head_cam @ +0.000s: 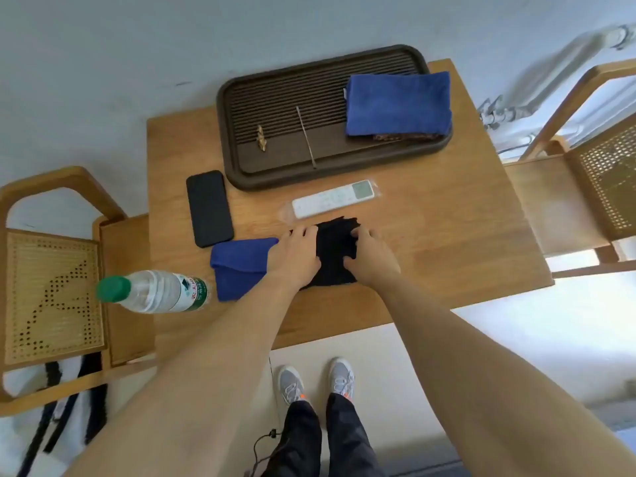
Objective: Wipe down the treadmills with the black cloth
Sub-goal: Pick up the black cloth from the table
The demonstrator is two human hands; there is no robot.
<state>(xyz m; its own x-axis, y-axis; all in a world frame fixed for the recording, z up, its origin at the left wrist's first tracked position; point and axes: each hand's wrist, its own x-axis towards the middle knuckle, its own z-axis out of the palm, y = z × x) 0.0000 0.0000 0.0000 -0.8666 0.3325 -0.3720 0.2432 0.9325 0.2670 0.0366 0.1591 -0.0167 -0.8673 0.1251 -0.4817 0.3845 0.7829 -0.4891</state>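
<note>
Gripping the black cloth (335,256) with both hands, on the wooden table (447,235) in front of the tea tray (225,132), just beyond the remote control (332,199) that lies in a clear sleeve along the tray's near rim. Left hand (297,254) laid over the cloth's left side, fingers (304,232) pressed together and curled down over the edge nearest the tray. Right hand (371,256) set on the cloth's right side, fingers (361,233) bent and bunching the corner nearest the tray. Spread mostly flat between the two hands, ragged along the tray-side edge, well clear of the tray itself.

In front of the tray's left end, a black phone (209,208); screen up or down, cannot tell. Further out from that same end, a folded blue cloth (241,266), meeting the black one under the left hand, and beyond it a clear water bottle (155,290) with a green cap.

Inside the tray, at its right end, a folded blue towel (397,103). Nearer the tray's middle, a thin stick (306,137) and a small brass piece (262,137).
</note>
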